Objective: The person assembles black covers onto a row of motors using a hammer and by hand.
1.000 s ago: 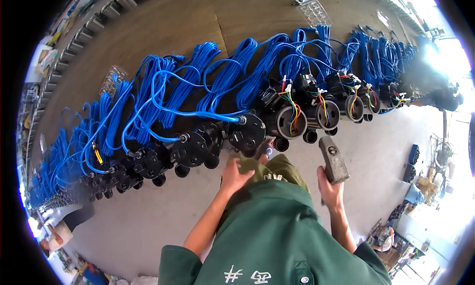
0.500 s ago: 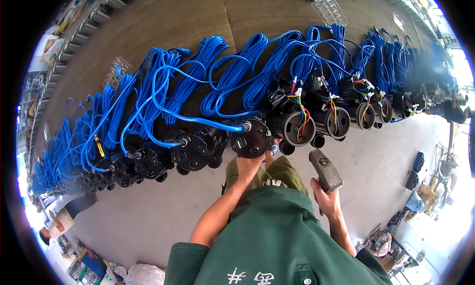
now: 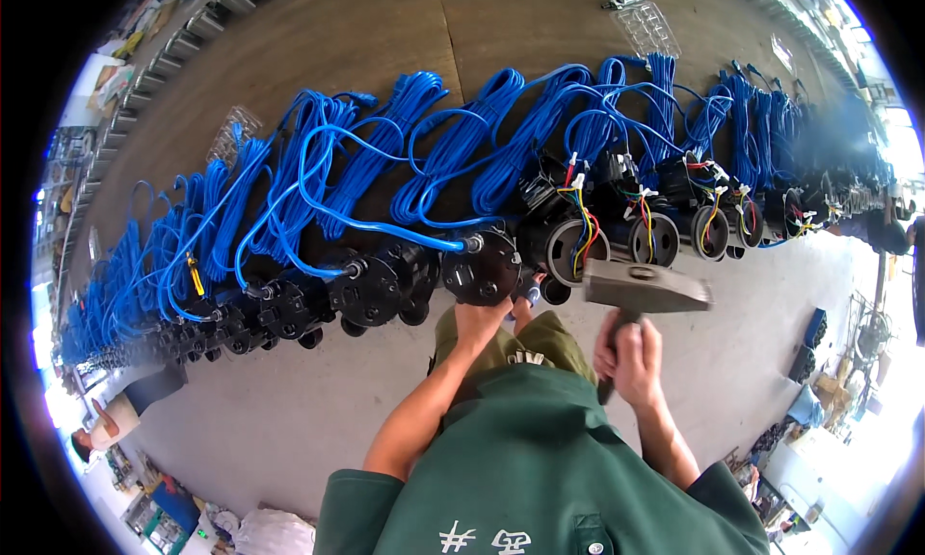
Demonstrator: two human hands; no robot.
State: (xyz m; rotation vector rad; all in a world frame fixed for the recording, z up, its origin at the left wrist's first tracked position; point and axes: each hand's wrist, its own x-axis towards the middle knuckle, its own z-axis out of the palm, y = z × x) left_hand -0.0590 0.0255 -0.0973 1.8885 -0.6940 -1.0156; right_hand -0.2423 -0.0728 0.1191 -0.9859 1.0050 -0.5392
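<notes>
Concrete floor: hammer in right hand now raised higher.

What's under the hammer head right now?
The hammer in the right hand hangs over bare grey floor, beside an open motor. The left hand holds the black end cap; what lies beneath that hand is covered.

The hammer handle is largely hidden in the right hand, the left hand masks the pump's lower edge, and far pumps blur at the rim
</notes>
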